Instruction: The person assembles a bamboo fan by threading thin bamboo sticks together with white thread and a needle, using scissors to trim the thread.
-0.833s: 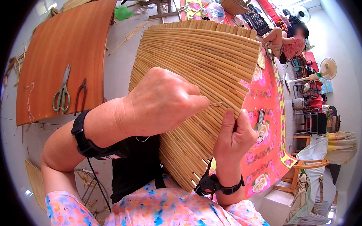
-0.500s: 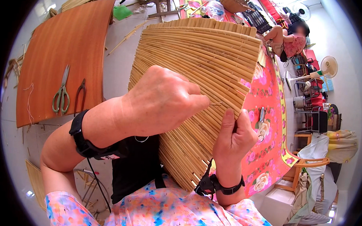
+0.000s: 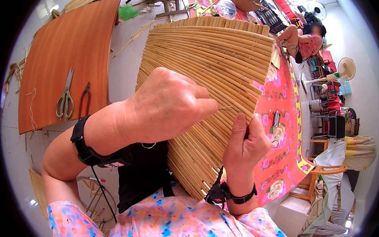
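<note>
Across the person's front slants a bamboo mat (image 3: pixel 204 56). The left hand (image 3: pixel 171 107), fingers curled tight, pinches a thin strand (image 3: pixel 226 107); the right hand (image 3: pixel 245 143) nips the mat's edge. Lacing seems in hand; the next pull calls for steady tension.

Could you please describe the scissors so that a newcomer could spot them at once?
Find the large brown board left of the slatted mat. Near its lower edge, the scissors lie left of a dark, slimmer tool. Their green looped handles set them apart.
</note>
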Motion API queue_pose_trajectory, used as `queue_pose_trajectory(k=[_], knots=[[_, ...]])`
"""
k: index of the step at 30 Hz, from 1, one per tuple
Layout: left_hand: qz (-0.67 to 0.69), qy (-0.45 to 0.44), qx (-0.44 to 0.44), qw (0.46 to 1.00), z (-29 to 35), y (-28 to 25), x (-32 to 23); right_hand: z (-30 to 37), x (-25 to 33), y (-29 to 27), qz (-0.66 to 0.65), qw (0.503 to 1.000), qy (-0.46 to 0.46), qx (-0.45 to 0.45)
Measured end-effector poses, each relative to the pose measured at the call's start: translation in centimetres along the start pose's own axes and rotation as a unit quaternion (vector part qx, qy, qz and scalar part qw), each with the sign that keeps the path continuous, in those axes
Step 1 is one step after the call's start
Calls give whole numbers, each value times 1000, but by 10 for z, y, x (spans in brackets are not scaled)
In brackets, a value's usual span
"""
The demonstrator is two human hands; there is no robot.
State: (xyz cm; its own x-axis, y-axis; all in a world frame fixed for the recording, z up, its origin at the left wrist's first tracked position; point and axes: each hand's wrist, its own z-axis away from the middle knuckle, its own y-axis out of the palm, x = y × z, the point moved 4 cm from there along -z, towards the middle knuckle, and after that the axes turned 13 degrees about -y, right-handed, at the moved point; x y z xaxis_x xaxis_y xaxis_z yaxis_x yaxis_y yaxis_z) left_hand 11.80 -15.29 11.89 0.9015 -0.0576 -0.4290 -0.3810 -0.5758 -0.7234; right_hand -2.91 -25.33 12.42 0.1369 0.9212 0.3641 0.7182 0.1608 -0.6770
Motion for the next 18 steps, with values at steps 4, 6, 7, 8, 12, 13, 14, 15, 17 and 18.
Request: queue_pose_trajectory(k=[4,6,7,8,12,13,14,15,17,18], knots=[[1,1,-6,1000,0,-1,1,0,1,1,-4,1000,-2,-4],[-2,1,0,1000,-1,-2,1,-1,1,0,-7,1000,-3,-7],[-4,-1,4,1000,-1,-2,0,0,0,0,-8,1000,-3,-8],[-6,-2,9,1000,-1,-2,0,0,-1,0,-9,1000,-3,-8],[-5,-2,6,1000,0,-1,1,1,-1,1,-5,1000,2,-4],[-5,-2,6,1000,0,-1,1,2,-1,1,-3,1000,2,-3],[-5,-2,6,1000,0,-1,1,2,-2,1,-1,1000,2,-2],[-5,-2,8,1000,0,-1,1,1,-1,1,-1,1000,1,-2],[-5,-2,11,1000,0,-1,1,0,0,1,-1,1000,-2,-3],[-7,-3,12,1000,-1,-1,1,1,0,1,0,1000,-2,-3]])
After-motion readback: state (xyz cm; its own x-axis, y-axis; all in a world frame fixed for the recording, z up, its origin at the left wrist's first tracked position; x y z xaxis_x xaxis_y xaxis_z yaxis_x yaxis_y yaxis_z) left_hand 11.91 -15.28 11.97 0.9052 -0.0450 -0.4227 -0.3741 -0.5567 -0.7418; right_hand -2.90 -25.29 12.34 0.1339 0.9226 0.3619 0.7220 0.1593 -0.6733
